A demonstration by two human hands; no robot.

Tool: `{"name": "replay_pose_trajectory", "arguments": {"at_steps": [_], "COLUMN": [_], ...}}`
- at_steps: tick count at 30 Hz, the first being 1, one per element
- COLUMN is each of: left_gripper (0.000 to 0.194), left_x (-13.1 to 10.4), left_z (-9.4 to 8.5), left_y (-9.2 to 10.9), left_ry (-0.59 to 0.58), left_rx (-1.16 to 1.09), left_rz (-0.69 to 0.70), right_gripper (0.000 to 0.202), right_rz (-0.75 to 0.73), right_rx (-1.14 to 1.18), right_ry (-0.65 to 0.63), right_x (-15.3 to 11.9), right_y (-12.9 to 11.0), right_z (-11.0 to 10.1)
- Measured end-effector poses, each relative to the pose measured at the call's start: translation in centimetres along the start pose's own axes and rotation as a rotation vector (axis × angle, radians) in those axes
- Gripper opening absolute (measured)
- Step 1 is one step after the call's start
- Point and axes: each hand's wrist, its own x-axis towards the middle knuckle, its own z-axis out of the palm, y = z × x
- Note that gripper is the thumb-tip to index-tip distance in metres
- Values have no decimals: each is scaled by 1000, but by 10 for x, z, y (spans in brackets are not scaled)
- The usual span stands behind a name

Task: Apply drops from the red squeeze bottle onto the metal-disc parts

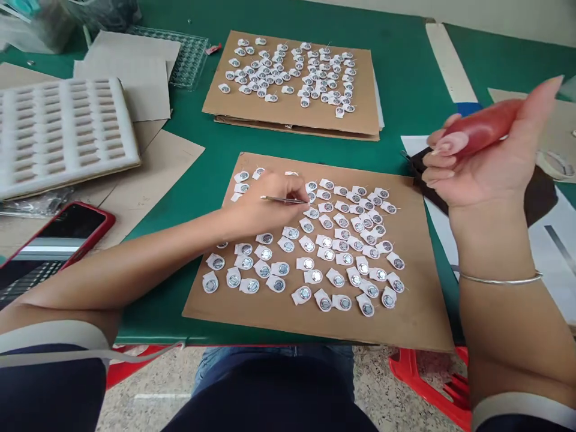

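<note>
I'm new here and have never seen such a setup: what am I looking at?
There is no robot here, just a person's two bare hands. The one picture comes from a camera worn on the head, looking forward and down. The left hand holds a thin tool over a cardboard sheet dotted with small white pieces bearing silvery discs. The raised right hand holds something smooth and red. Behind lies more cardboard with similar pieces; a phone is at left.

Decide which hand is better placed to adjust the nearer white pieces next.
Probably the left hand: its thin tool reaches among the white pieces, while the right hand is raised aside, holding a red object.
</note>
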Motion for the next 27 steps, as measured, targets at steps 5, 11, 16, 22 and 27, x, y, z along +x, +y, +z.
{"name": "replay_pose_trajectory", "arguments": {"at_steps": [5,11,16,22,27], "left_gripper": [5,6,8,10,10], "left_x": [-6,-10,-13,-14,-13], "left_z": [1,9,14,15,14], "left_y": [-8,-13,-16,-13,-11], "left_ry": [-40,-33,-41,-32,-61], "left_rx": [17,-60,-61,-38,-18], "left_rz": [12,26,108,158,159], "right_gripper": [56,50,41,35,34], "right_rz": [120,63,-22,-240,-295], "right_rx": [253,226,156,37,33], "right_ry": [-111,-155,3,140,151], "right_x": [2,-9,-19,-24,-28], "right_y": [0,8,21,27,23], "right_z": [44,69,77,86,91]}}
